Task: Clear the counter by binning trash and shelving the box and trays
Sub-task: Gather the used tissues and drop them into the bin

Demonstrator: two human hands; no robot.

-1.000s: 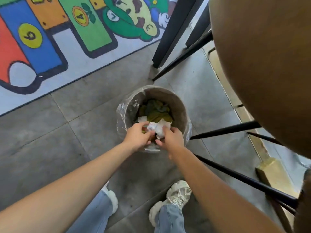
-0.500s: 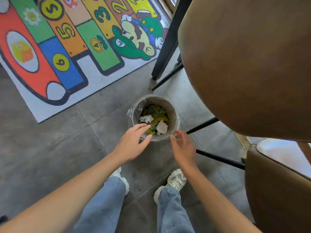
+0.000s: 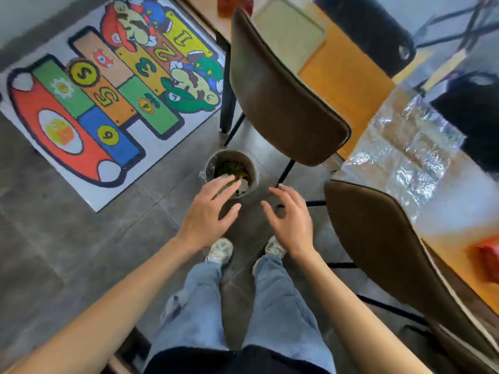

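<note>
View from above, looking down at a grey tiled floor [image 3: 81,252]. Far left lies a bright hopscotch-style rug [image 3: 108,98] w/ numbered blocks. Right side: a wooden table [image 3: 348,85] runs far to near, part covered in shiny clear plastic sheet [image 3: 410,147]; a pale tray [image 3: 289,36] sits at its far end, a red box [image 3: 486,257] near the right edge, blurred. Two brown chairs are pushed beside the table, one far [image 3: 280,98], one near [image 3: 386,247], w/ a narrow gap of floor between them. Centre: a small round bin [image 3: 232,171] w/ clear liner, green and white trash inside, standing on open floor just left of the far chair's legs. Left hand [image 3: 208,214] hovers over the bin's near rim, grip open, fingers spread, holding nothing. Right hand [image 3: 290,220] just right of the bin, grip also apart and empty. Jeans and pale shoes below.
</note>
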